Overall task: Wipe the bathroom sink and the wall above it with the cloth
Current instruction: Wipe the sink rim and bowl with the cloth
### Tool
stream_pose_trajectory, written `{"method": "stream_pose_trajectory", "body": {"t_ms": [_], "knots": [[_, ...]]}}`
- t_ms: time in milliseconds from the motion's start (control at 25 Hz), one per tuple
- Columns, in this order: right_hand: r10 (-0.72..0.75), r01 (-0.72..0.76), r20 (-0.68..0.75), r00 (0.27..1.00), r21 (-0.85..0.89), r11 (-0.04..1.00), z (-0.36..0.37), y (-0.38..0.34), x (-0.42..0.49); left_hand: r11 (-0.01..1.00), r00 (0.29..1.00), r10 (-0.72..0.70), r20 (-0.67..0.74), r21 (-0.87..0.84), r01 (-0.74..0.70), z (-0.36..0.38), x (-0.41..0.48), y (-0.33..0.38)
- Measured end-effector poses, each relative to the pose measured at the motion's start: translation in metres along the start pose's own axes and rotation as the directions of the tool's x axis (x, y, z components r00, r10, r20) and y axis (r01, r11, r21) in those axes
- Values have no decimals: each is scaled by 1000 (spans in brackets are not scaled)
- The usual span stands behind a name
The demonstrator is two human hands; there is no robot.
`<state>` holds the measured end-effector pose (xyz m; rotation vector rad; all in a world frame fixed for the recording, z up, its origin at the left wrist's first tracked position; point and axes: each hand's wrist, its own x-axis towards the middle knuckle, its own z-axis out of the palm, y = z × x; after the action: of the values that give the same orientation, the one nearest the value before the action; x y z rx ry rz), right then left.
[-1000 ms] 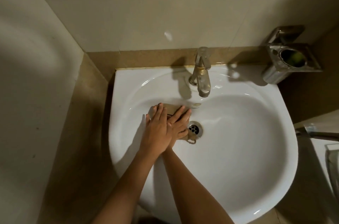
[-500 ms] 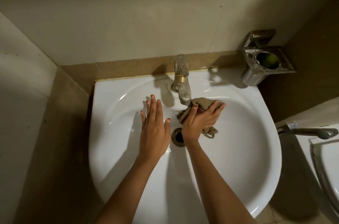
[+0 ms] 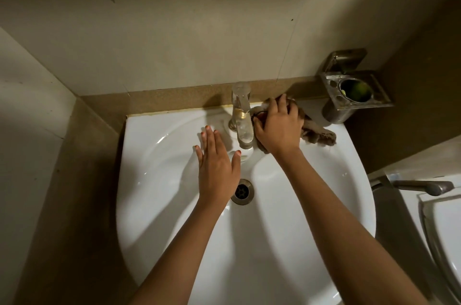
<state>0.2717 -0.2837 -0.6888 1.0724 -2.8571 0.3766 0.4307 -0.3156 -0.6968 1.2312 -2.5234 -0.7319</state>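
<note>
The left hand [image 3: 216, 166] is flat and spread, fingers straight, holding nothing, over the white sink [image 3: 174, 217] bowl just left of the drain [image 3: 242, 191]. Farther back, the right hand [image 3: 278, 126] presses down on the brown cloth [image 3: 318, 135], fingers curled over it, on the sink's back rim just right of the metal tap [image 3: 241, 115]. Beyond it a metal holder [image 3: 359, 91] hangs from the brown ledge below the pale wall [image 3: 187, 30].
</note>
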Motion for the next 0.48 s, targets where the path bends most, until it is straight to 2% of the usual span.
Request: {"method": "stream_pose_trajectory", "body": {"t_ms": [120, 160, 320, 480], "knots": [[-221, 210, 27, 975, 218, 953, -7, 13, -8, 999, 999, -37, 13, 29, 37, 2, -1, 1], [-259, 239, 40, 965, 271, 933, -9, 21, -12, 998, 999, -39, 11, 44, 38, 3, -1, 1], [-168, 168, -20, 986, 255, 952, -13, 18, -22, 997, 999, -46, 5, 66, 46, 2, 0, 1], [-232, 242, -71, 970, 362, 900, -3, -1, -58, 1000, 1000, -28, 11, 1, 28, -3, 3, -3]]}}
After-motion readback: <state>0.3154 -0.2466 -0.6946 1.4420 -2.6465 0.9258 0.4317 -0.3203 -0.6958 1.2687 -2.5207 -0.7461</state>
